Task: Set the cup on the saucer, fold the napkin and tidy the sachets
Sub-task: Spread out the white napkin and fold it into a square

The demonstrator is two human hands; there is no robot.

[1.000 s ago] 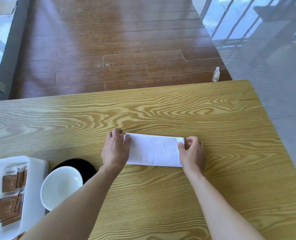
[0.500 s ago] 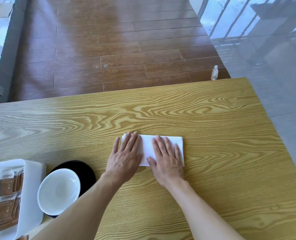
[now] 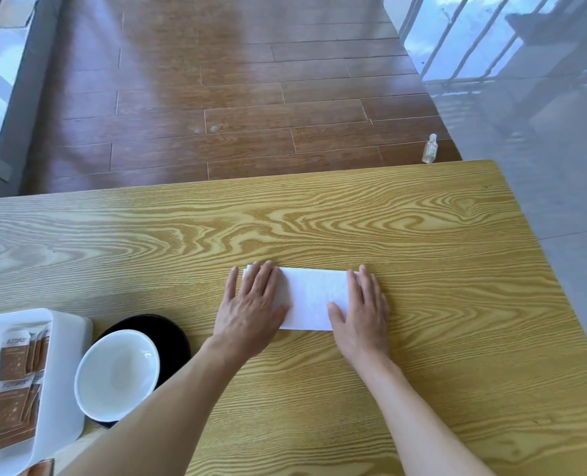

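Observation:
A white napkin (image 3: pixel 312 297), folded into a long rectangle, lies flat on the wooden table (image 3: pixel 422 252). My left hand (image 3: pixel 250 309) presses its left end with straight fingers. My right hand (image 3: pixel 362 309) lies flat on its right end. At the near left a white cup (image 3: pixel 117 372) stands on a black saucer (image 3: pixel 172 334). Left of it, brown sachets (image 3: pixel 15 383) lie in rows inside a white tray (image 3: pixel 69 341).
The table's far edge meets a brown plank floor, and its right edge borders grey tiles. A small clear bottle (image 3: pixel 430 149) stands on the floor beyond the far right corner. Another brown sachet (image 3: pixel 43 467) peeks out at the bottom left.
A second ago both hands pinched the napkin's ends. They then lay flat together at its middle, and now they have slid apart to its two ends.

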